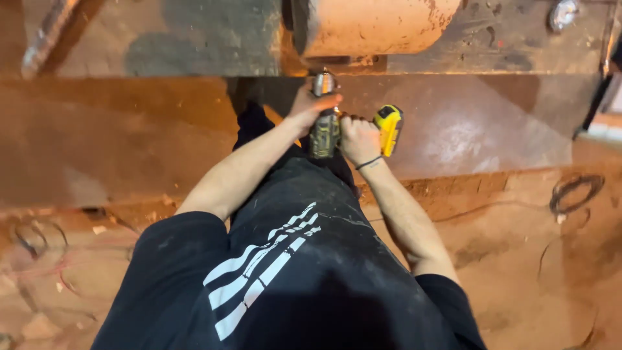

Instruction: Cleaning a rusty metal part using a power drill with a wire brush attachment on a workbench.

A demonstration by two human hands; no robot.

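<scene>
The right hand [358, 138] is wrapped tight around the grip of a yellow-and-black cordless drill [327, 123]. The left hand [310, 104] is closed over the drill's front end, just below a rusty cylindrical metal part [376, 26]. The bit could slip or bind on the rusted steel plate [466, 123] beside the drill and twist the wrists. The bit tip is hidden by fingers.

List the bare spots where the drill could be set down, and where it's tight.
Free: the shiny ledge patch right of the drill, and the long ledge stretch left of the left hand. Crowded: around the right hand, under the block. Floor at right carries a cable coil.
</scene>
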